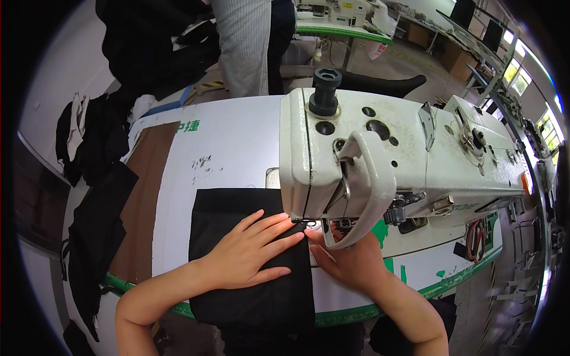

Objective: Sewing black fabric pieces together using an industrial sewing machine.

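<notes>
**Black fabric being fed under the needle of the sewing machine**

The black fabric piece (237,261) is being held flat on the white surface (231,154), lying mostly beneath and to the left of the hands, with its near edge hanging over the green-trimmed rim. The left hand (252,252) is being pressed palm-down on the cloth with fingers spread, the fingertips being aimed toward the presser foot (309,223). The right hand (350,258) is being kept just beside the fabric's right edge, directly below the machine head; its fingers are largely hidden by the curved guard, so whether they are pinching the edge cannot be told.

The sewing machine (404,160) is standing beyond the hands and to their right. Dark garments (98,231) are lying well to the left of the left hand, and a person in a striped shirt (240,47) is standing far beyond the machine.

For the seam to be run well, it is judged that the cloth should be kept taut and flat by the spread hand, the edge being guided straight by the other, and the fingertips being kept clear of the needle area.
</notes>
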Motion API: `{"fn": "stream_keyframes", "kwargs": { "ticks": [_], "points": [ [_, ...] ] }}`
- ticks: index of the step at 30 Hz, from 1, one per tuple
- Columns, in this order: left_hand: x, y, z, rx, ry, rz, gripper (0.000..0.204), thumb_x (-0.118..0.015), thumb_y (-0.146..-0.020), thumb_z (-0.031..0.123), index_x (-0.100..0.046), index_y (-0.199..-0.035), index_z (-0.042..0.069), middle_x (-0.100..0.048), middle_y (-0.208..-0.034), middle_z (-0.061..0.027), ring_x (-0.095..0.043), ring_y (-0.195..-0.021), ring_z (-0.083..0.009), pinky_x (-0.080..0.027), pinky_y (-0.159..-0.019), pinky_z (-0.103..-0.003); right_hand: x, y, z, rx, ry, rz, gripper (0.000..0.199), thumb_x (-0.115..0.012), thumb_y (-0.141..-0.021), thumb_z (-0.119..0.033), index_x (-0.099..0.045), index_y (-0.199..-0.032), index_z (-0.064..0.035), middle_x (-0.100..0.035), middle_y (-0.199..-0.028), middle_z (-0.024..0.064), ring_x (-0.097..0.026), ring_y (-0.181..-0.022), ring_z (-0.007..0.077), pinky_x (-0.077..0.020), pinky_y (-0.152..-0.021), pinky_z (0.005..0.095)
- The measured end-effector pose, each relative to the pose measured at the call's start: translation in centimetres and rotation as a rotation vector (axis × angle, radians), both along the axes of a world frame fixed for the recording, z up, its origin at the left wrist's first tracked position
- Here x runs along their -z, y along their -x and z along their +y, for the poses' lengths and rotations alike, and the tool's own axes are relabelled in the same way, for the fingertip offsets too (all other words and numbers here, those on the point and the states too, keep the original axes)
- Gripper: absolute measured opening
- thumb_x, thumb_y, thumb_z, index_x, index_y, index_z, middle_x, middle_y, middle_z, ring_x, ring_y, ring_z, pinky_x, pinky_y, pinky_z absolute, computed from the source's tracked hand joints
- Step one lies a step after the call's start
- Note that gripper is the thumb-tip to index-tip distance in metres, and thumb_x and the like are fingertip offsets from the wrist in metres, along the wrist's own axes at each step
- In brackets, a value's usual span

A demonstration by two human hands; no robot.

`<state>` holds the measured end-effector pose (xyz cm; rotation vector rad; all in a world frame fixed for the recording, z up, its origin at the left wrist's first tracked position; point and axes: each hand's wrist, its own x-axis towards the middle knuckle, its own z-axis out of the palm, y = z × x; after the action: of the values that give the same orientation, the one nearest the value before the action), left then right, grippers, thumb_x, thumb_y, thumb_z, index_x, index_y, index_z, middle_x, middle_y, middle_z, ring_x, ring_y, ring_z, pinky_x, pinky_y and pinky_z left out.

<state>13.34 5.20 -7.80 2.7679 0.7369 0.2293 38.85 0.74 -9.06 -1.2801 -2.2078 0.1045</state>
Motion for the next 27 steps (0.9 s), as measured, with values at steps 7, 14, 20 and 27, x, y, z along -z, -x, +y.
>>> {"fn": "stream_keyframes", "kwargs": {
  "ticks": [7,14,20,27],
  "points": [
    [-0.1,-0.3,0.1,0.025,0.008,-0.027,0.056,-0.054,-0.100,0.048,-0.052,-0.146,0.016,-0.047,-0.151,-0.0119,-0.039,-0.144,-0.0316,-0.028,-0.118,-0.056,-1.0,-0.1,0.1,0.048,0.036,-0.038,0.015,-0.069,-0.090,-0.031,-0.071,-0.095,-0.0182,-0.067,-0.091,0.0065,-0.065,-0.085,0.0309,-0.0513,-0.070,0.0448],
    [0.1,-0.3,0.1,0.021,0.026,-0.039,0.053,-0.055,-0.100,0.046,-0.054,-0.145,0.018,-0.046,-0.152,-0.0116,-0.039,-0.145,-0.0307,-0.029,-0.118,-0.056,-0.9,-0.2,0.2,0.058,0.151,0.024,0.018,-0.066,-0.090,-0.036,-0.072,-0.099,-0.0203,-0.068,-0.089,0.0079,-0.066,-0.082,0.0337,-0.0524,-0.067,0.0471],
    [0.2,-0.3,-0.2,0.026,0.028,-0.064,0.052,-0.055,-0.100,0.045,-0.054,-0.145,0.018,-0.043,-0.156,-0.0109,-0.037,-0.147,-0.0291,-0.029,-0.118,-0.056,-1.1,-0.4,-0.5,0.040,0.187,-0.127,0.025,-0.070,-0.089,-0.020,-0.073,-0.114,-0.0189,-0.067,-0.096,0.0064,-0.065,-0.087,0.0270,-0.0507,-0.072,0.0431],
    [0.2,-0.2,-0.1,0.019,0.020,-0.065,0.051,-0.057,-0.100,0.043,-0.053,-0.146,0.020,-0.042,-0.156,-0.0101,-0.037,-0.146,-0.0286,-0.030,-0.118,-0.056,-0.1,-0.6,-0.5,0.052,0.215,-0.123,0.027,-0.071,-0.088,-0.021,-0.073,-0.116,-0.0190,-0.066,-0.094,0.0061,-0.065,-0.088,0.0263,-0.0514,-0.073,0.0420]
  ]
}}
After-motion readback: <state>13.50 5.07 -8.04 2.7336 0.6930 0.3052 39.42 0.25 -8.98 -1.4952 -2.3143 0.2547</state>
